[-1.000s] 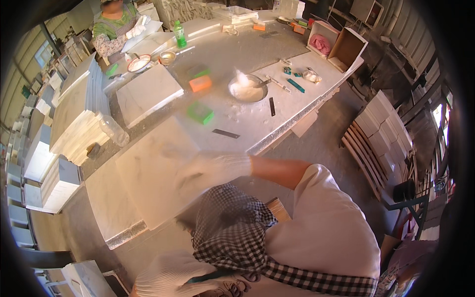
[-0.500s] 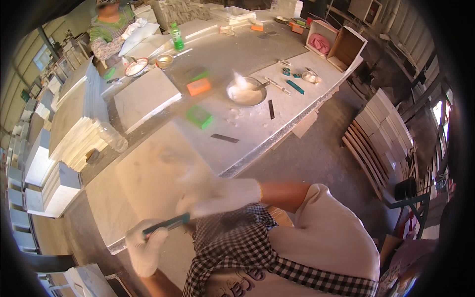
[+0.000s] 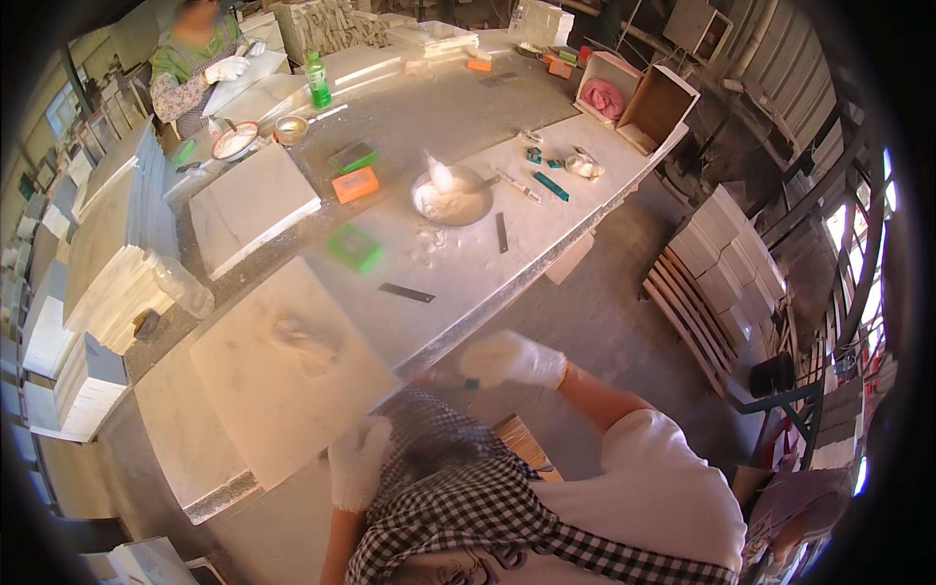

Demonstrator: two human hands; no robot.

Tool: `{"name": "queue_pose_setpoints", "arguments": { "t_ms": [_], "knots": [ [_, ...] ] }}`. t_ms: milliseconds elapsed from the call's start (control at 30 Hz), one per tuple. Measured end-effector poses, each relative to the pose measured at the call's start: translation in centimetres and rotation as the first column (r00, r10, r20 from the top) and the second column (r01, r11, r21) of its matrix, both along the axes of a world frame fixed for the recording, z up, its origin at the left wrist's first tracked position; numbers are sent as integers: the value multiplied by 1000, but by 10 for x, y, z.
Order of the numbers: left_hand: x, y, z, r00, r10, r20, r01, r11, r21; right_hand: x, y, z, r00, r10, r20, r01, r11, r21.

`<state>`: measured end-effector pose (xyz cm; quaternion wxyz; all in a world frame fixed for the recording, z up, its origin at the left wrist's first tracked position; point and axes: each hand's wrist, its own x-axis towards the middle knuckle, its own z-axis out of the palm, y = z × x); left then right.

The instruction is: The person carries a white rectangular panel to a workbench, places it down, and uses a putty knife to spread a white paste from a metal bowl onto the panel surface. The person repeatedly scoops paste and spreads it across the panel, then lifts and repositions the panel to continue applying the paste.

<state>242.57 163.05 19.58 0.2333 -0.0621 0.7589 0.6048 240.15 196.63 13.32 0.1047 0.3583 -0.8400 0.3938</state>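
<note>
My left hand (image 3: 359, 463), in a white glove, is at the near edge of a pale marble slab (image 3: 263, 409). Its fingers are curled; whether they grip the edge is hidden. Another pale slab (image 3: 168, 434) lies underneath, on the worktable. A whitish smeared patch (image 3: 304, 341) marks the upper slab's face. Off the table's front edge, close to my body, my gloved right hand (image 3: 517, 361) is closed. A short end of a teal-handled tool (image 3: 472, 384) pokes out below its fingers; the rest is covered by the glove.
A bowl of white paste (image 3: 450, 203), flat dark blades (image 3: 407, 292), a green block (image 3: 354, 248) and an orange block (image 3: 355, 184) sit beyond the slab. Stacked slabs (image 3: 107, 224) stand left. A co-worker (image 3: 195, 68) handles a panel at far left. A slatted pallet (image 3: 682, 307) is right.
My hands have parted. The teal-handled tool has left my left hand and is in my right, which swung to the right. My left hand moved to the slab's near edge. The view also shifted.
</note>
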Motion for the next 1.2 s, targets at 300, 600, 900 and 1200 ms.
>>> {"name": "queue_pose_setpoints", "arguments": {
  "t_ms": [300, 600, 900, 1200],
  "knots": [
    [33, -22, -12, 782, -52, -621, -332, 808, -486, -58, 163, -39, 427, -591, 685, 874, 463, -145],
    [103, -93, 17, 786, -279, -552, -391, 467, -793, -124, 152, -14, 304, -746, 592, 953, 237, -191],
    [210, -109, 15, 770, -227, -596, -499, 368, -785, -88, 0, 4, 729, -639, 246, 676, 729, -111],
    [141, -105, -24, 783, -269, -560, -491, 285, -823, -103, -138, 15, 943, -322, 88, 317, 946, 66]
  ]
}}
